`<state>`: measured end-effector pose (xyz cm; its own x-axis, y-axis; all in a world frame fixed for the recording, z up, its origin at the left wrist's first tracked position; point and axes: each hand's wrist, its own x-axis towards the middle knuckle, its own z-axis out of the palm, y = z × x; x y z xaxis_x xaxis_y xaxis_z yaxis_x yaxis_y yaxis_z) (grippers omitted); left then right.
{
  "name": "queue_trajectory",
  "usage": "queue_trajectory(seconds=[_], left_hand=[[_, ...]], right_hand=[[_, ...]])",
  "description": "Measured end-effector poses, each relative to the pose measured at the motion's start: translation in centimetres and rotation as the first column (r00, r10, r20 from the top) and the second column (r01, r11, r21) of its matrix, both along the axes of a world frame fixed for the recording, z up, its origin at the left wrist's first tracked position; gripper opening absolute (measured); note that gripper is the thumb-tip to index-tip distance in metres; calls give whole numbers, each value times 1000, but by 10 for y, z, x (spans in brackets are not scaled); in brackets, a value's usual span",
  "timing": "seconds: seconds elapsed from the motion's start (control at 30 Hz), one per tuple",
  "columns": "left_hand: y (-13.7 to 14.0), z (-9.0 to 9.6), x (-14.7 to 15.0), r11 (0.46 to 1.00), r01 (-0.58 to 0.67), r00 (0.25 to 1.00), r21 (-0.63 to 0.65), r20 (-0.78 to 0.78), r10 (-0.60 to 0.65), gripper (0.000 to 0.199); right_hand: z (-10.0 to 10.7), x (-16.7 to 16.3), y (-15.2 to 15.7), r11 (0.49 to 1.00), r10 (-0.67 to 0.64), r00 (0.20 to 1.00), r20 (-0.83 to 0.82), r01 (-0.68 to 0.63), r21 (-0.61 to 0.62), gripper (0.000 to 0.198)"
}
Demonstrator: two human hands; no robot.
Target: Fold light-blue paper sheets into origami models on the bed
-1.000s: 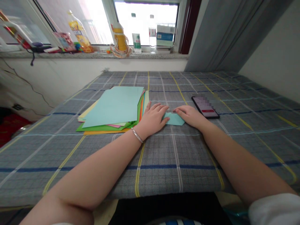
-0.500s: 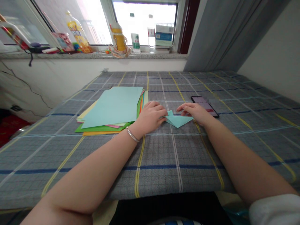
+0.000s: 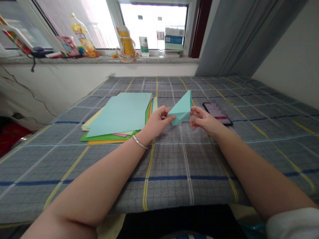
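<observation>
A folded sheet of light blue-green paper [image 3: 181, 108] is tilted up above the checked cloth, one pointed corner rising at its top right. Thumb and fingers of my left hand [image 3: 159, 121] pinch its left corner. Close to the paper's right edge is my right hand [image 3: 203, 122], its fingers bent and spread a little; whether they touch the paper is hard to make out. Left of my hands lies a stack of coloured paper [image 3: 122, 113], a light blue sheet on top, with green, orange, pink and yellow edges showing beneath.
A phone [image 3: 218, 113] lies on the checked cloth [image 3: 169, 162] just beyond my right hand. At the back, the window sill [image 3: 99, 59] carries a yellow drink bottle [image 3: 83, 35], a yellow cup [image 3: 126, 43], a white-green tube [image 3: 144, 46] and boxes [image 3: 174, 39].
The folded paper has been lifted off the cloth and turned, so a point now stands upward. My left hand has rolled to show its thumb, and my right hand has shifted slightly.
</observation>
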<state>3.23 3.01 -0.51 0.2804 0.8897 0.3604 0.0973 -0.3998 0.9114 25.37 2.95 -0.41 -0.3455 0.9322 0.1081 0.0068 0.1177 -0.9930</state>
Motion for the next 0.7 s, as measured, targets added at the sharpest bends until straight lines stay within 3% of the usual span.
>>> queue_trajectory(seconds=[0.17,0.37,0.57,0.7], left_hand=[[-3,6,3,987,127,978,-98,178,-108,31],[-11,7,7,949,268,950,-167,207,-233,38],[-12,4,9,865,443,869,-237,351,-350,41],[-13,5,8,847,474,849,-240,378,-368,38]], right_hand=[[0,-3,-1,996,94,995,-13,-94,-1,32],[2,-12,-8,990,115,985,-130,-125,-71,40],[3,-14,-10,967,220,949,-226,-242,-74,43],[2,-12,-9,963,239,931,-276,-264,-57,44]])
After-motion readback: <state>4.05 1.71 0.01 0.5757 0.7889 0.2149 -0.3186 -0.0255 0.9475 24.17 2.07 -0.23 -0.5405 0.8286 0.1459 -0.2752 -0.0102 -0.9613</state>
